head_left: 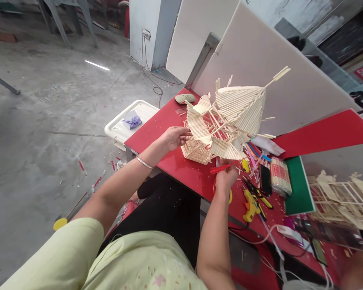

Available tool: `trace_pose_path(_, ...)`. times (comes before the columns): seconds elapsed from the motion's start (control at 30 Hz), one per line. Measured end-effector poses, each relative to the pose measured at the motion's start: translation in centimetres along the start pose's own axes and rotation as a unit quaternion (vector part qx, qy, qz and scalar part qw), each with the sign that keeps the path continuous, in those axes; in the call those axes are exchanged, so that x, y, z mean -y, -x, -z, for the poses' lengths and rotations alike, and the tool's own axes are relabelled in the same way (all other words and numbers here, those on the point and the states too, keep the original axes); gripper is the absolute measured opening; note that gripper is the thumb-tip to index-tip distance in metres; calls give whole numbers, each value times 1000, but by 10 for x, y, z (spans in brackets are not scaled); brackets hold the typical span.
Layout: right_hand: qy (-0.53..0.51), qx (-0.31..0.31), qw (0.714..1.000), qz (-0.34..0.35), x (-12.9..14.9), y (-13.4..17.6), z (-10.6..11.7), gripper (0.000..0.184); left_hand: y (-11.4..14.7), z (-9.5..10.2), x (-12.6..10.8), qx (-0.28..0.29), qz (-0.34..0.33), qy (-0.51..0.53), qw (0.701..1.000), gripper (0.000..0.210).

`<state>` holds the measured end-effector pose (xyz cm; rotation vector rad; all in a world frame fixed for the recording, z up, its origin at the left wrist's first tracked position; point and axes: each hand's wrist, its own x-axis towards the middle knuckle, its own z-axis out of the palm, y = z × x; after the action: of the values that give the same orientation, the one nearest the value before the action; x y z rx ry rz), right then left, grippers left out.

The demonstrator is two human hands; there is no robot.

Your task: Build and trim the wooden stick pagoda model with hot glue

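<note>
A pagoda-like model (226, 129) built of thin wooden sticks stands tilted in view on the red table (160, 143). My left hand (176, 137) is closed at its left side, fingers pinching the edge beneath a curved stick roof panel. My right hand (226, 177) is closed at the model's near lower corner, with a red tassel (220, 168) in its fingers; the fingertips are partly hidden. A small red loop (209, 146) shows on the near roof corner.
A yellow glue gun (250, 205), pliers (264, 197), a black phone (265, 179) and a bundle of sticks (280, 176) lie to the right. Another stick model (341, 197) stands farther right. A computer mouse (184, 98) lies behind; a white stool (115, 125) is at left.
</note>
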<state>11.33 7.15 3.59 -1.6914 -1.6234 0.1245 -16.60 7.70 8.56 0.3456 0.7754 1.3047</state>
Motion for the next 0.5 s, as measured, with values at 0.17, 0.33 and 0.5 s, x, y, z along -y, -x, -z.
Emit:
trace_pose_path(0.17,-69,-104,992,-21,21,44,16,40,23,-14,40,4,-61,58,996,9)
trace_pose_path(0.33,-98,-147,981,81,67,73,31,31,36,-26,71,-3,-77,121,990,21)
trace_pose_path(0.5,42,-231,931,279,102,72,55,37,38,-29,74,16,-76,140,987,22)
